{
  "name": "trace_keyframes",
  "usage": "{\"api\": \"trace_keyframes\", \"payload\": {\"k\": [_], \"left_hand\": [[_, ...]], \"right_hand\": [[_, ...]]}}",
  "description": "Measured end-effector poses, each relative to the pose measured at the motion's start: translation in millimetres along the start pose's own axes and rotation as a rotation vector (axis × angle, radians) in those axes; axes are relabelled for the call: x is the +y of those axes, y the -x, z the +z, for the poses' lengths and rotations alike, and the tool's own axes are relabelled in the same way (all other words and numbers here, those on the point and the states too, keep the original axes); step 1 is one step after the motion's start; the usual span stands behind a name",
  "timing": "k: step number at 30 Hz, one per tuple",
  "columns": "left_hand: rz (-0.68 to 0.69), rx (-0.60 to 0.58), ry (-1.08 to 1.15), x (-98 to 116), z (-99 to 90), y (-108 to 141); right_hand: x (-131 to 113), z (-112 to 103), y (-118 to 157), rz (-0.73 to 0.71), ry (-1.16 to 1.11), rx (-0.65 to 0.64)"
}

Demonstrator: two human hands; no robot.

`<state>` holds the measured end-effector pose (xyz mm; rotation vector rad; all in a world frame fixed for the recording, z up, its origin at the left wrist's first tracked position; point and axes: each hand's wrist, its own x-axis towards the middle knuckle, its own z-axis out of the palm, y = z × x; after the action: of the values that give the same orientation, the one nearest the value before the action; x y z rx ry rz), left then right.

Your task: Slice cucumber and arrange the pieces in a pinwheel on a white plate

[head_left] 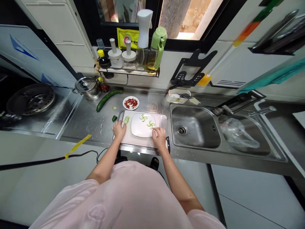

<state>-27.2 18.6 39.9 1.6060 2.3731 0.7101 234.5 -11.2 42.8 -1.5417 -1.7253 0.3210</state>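
- Counter point(82, 117) is supporting a pale cutting board point(138, 142), which is lying left of the sink point(200, 133).
- White plate point(141, 129) is sitting on the board, looking stiff, smooth and breakable; its rim is offering the natural hold.
- Whole cucumber point(107, 99) is lying far left of the board, seeming firm; its middle is suiting a full grasp.
- Left hand point(119, 129) is resting at the board's left side, thumb standing apart from the fingers.
- Right hand point(159, 136) is reaching over the plate's right edge, thumb and forefinger bunching narrowly; whether they are pinching a slice, I cannot tell.
- Cucumber slices are lying in a row point(126, 120) left of the plate and in two fans on it, one farther left point(143, 118), one nearer right point(151, 124); they are probably feeling light, wet, slippery and easily torn, so a gentle edge pinch is suiting them.
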Motion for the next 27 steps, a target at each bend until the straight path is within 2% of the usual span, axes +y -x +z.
{"api": "trace_keyframes", "payload": {"k": [17,27], "left_hand": [[-0.054,-0.048,-0.084,6,4.9,-8],[-0.072,-0.03,-0.011,11,5.4,-6]], "right_hand": [[-2,-4,6,0.033,-0.013,-0.022],[-3,-2,5,0.025,-0.018,-0.026]]}}
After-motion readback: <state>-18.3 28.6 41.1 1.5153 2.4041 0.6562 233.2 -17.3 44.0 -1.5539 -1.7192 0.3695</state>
